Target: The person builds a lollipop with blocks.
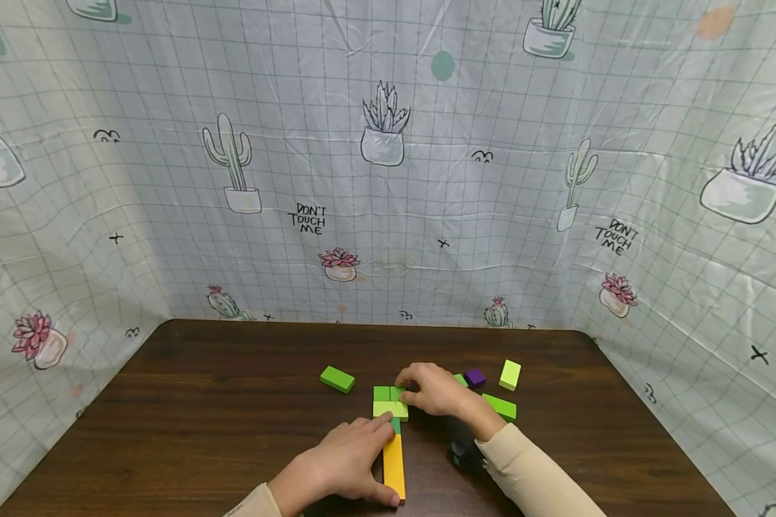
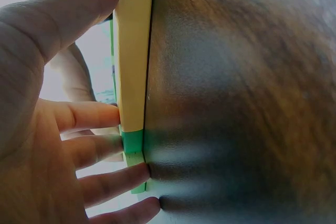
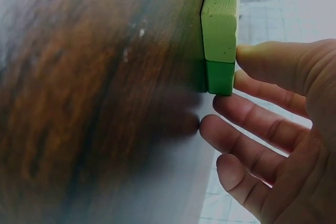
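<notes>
- Yellow block (image 1: 394, 470) lies on the table (image 1: 233, 409), in line with green pieces (image 1: 397, 426); if our left hand (image 1: 352, 458), fingers apart, presses unevenly, we could skew it.
- Our right hand (image 1: 435, 391) pinches the far green block (image 1: 395, 393); if we overpush, gaps could open.

Smooth yellow block (image 1: 394, 468); sheeny wood-grained tabletop (image 1: 233, 391)

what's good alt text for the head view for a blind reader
A left hand spans a long yellow block on a dark table, while the right hand holds a small green block at the far end of the same row. Loose blocks lie nearby.
</notes>
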The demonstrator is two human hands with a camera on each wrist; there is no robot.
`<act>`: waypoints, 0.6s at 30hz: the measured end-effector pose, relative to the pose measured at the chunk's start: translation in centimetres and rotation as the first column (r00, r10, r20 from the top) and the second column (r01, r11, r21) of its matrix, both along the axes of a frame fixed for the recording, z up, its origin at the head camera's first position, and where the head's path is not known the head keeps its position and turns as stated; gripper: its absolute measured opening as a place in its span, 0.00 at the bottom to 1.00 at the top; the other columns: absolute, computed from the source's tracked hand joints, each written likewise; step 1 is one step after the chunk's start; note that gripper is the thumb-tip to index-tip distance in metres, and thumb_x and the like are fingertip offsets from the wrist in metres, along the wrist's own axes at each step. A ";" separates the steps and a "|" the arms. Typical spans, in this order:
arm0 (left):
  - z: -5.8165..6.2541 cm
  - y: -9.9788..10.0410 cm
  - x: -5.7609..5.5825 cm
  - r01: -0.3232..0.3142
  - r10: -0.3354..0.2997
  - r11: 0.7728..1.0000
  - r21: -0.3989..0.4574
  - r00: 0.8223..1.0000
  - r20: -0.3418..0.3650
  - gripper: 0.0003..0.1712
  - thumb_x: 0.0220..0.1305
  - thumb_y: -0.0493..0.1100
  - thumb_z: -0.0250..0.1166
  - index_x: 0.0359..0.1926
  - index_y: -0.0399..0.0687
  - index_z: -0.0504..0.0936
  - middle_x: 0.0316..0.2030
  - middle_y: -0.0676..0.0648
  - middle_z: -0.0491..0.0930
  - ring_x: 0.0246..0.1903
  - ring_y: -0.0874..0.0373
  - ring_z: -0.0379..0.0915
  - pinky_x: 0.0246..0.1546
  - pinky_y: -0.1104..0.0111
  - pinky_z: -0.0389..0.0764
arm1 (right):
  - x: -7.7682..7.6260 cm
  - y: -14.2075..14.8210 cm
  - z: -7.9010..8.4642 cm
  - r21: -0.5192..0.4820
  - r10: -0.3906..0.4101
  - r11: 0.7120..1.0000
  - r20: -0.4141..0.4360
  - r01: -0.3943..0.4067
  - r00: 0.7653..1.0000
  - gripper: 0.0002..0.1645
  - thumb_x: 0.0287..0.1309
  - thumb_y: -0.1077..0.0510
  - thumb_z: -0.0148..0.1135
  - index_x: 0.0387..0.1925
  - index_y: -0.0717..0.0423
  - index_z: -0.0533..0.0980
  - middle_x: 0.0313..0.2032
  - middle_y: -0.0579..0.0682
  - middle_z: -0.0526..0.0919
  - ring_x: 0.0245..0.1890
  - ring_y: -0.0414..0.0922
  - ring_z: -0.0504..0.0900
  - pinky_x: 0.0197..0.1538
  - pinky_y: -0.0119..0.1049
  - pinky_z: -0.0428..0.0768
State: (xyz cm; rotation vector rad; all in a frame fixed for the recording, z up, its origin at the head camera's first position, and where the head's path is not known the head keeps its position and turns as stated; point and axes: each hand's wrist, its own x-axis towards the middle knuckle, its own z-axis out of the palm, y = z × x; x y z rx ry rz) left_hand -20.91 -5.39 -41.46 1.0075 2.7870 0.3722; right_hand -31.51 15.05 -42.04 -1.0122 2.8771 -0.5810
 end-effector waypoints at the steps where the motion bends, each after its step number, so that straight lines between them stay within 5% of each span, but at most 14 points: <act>1: 0.0 0.0 0.0 0.000 0.000 1.000 -0.001 1.000 0.001 0.42 0.43 0.76 0.66 0.54 0.59 0.72 0.68 0.48 0.62 0.60 0.51 0.66 0.51 0.55 0.73 | 0.0 0.0 0.0 -0.001 0.001 1.000 0.001 -0.001 1.000 0.13 0.59 0.53 0.64 0.46 0.50 0.82 0.40 0.43 0.80 0.37 0.39 0.77 0.38 0.37 0.76; 18: -0.1 0.0 0.0 -0.003 0.003 1.000 0.001 1.000 -0.016 0.41 0.43 0.76 0.66 0.52 0.58 0.72 0.68 0.47 0.63 0.59 0.51 0.67 0.51 0.54 0.74 | 0.8 2.5 0.5 -0.045 -0.017 0.999 -0.020 0.016 1.000 0.16 0.63 0.50 0.61 0.48 0.53 0.80 0.43 0.44 0.80 0.43 0.43 0.80 0.45 0.42 0.79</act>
